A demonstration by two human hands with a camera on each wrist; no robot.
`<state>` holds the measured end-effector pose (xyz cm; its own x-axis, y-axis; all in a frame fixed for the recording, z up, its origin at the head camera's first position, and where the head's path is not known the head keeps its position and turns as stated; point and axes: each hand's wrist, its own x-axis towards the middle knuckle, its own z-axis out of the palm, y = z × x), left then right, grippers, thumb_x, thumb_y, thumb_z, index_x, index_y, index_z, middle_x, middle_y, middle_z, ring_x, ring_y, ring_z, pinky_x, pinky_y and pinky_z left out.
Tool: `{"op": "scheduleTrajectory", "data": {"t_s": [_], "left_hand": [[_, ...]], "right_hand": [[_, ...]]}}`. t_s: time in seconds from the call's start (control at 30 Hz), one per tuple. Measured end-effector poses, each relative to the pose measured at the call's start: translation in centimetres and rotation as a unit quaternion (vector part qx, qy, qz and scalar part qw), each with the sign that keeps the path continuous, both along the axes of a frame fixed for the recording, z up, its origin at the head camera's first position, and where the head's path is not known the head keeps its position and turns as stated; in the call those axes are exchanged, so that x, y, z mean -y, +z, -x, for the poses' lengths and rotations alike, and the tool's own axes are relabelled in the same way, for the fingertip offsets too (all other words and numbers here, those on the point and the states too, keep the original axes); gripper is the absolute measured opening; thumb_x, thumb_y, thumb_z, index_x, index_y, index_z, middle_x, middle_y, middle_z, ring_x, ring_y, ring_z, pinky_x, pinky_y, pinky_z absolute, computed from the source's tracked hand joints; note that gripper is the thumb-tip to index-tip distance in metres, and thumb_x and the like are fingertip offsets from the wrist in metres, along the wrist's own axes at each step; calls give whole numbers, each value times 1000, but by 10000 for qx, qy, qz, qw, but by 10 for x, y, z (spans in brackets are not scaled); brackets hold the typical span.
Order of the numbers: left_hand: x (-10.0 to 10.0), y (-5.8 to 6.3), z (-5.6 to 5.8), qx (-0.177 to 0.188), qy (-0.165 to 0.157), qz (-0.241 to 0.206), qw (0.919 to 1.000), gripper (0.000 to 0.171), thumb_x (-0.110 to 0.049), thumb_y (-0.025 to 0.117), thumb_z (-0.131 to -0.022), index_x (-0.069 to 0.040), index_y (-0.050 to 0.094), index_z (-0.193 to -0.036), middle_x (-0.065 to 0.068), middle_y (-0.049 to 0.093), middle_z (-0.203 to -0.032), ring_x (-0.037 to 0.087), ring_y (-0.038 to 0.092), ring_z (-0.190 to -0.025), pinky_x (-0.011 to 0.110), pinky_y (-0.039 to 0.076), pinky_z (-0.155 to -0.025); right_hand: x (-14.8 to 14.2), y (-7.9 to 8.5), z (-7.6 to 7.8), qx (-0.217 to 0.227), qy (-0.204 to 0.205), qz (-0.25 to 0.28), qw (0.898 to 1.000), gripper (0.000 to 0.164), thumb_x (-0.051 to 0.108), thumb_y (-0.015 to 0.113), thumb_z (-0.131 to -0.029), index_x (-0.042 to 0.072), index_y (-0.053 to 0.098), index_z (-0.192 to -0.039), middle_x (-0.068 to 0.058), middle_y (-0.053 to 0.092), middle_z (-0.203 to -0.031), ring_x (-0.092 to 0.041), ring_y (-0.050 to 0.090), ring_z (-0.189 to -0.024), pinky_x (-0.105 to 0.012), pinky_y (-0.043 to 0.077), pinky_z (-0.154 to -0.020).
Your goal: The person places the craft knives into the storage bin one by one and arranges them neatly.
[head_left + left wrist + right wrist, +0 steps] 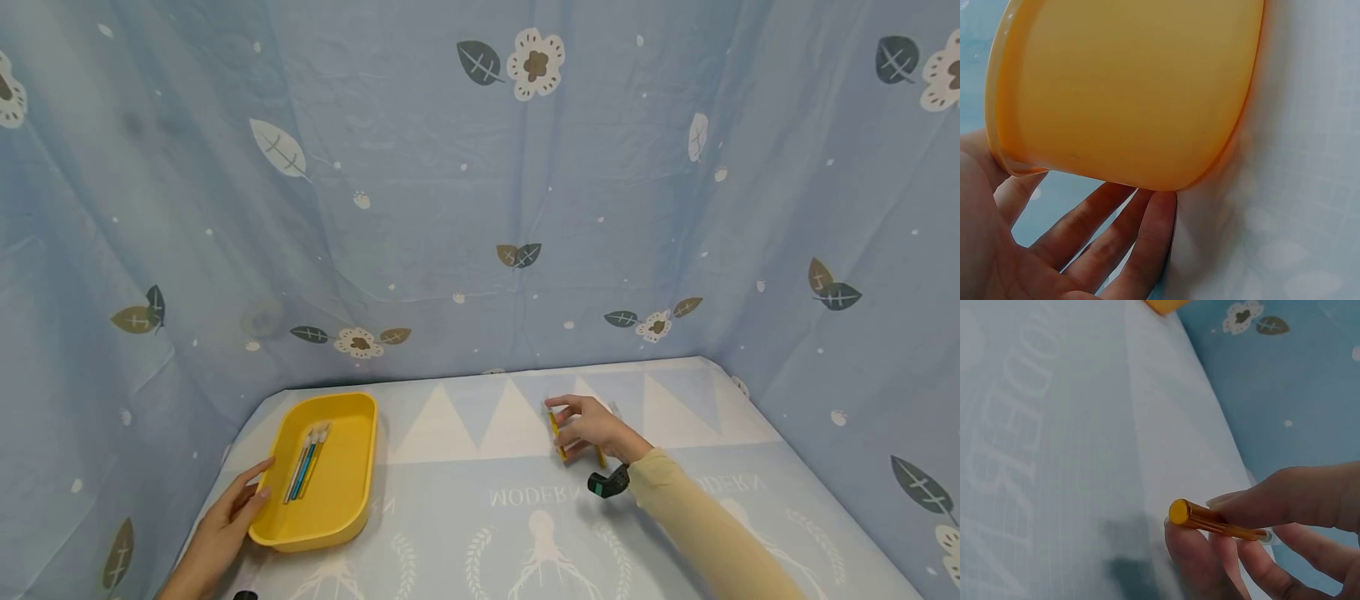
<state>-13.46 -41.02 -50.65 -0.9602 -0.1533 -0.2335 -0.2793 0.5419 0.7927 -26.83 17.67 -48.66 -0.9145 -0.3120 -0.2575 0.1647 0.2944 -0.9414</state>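
Observation:
In the head view a yellow tray [341, 492] stands at the left of the table, with several slim pens [303, 471] lying side by side in it. My left hand [231, 510] grips its left side, thumb at the rim and fingers against the outer wall [1129, 94]. At the right, my right hand [592, 427] pinches a slim yellow pen [1200, 520] between thumb and fingers, over the table. This pen has a ridged barrel, a round yellow end and a clear far tip. Another yellow pen [601, 457] lies partly hidden beneath the right hand.
Pale patterned cloth [450, 517] covers the table between the tray and my right hand. Blue floral curtains [420, 208] hang along the back and both sides. A black wrist camera [609, 482] sits below my right wrist.

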Motion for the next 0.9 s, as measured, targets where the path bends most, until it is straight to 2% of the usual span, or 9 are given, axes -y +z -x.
{"op": "scheduleTrajectory", "data": {"t_s": [0.1,0.3,0.57,0.73,0.9], "left_hand": [[-1,0,0,51,25,-12,10000,68,-44,47,-118,-15,23,-175,36,34,-167,50,49,-143,43,58,-105],[-2,1,1,67,8,-44,10000,71,-48,46,-118,-16,22,-176,37,31,-168,52,46,-145,54,52,-112],[-2,0,3,125,30,-75,9999,70,-45,46,-118,-16,20,-176,36,29,-169,52,45,-146,57,49,-114],[-2,-1,4,141,44,-39,9999,69,-45,46,-118,-16,21,-176,36,31,-168,50,47,-144,53,53,-111],[-3,-1,6,150,86,-29,9998,70,-47,46,-118,-17,20,-176,37,30,-168,51,46,-145,58,49,-114]], "right_hand": [[2,3,-3,-80,84,80,9999,77,-13,78,-88,-4,50,-159,-24,58,-125,-30,74,-80,-46,67,-71],[7,12,-11,-160,265,331,9990,79,-9,81,-89,-3,49,-161,-25,58,-128,-33,74,-81,-48,67,-74],[14,23,-23,-263,474,685,9962,77,-6,81,-90,0,51,-160,-27,57,-129,-36,75,-87,-52,66,-76],[22,33,-32,-404,654,857,9933,78,-3,81,-90,2,51,-161,-27,57,-129,-35,76,-85,-52,66,-76],[31,47,-40,-547,847,971,9902,78,-1,81,-91,2,50,-162,-28,56,-131,-32,76,-84,-52,66,-77]]}}
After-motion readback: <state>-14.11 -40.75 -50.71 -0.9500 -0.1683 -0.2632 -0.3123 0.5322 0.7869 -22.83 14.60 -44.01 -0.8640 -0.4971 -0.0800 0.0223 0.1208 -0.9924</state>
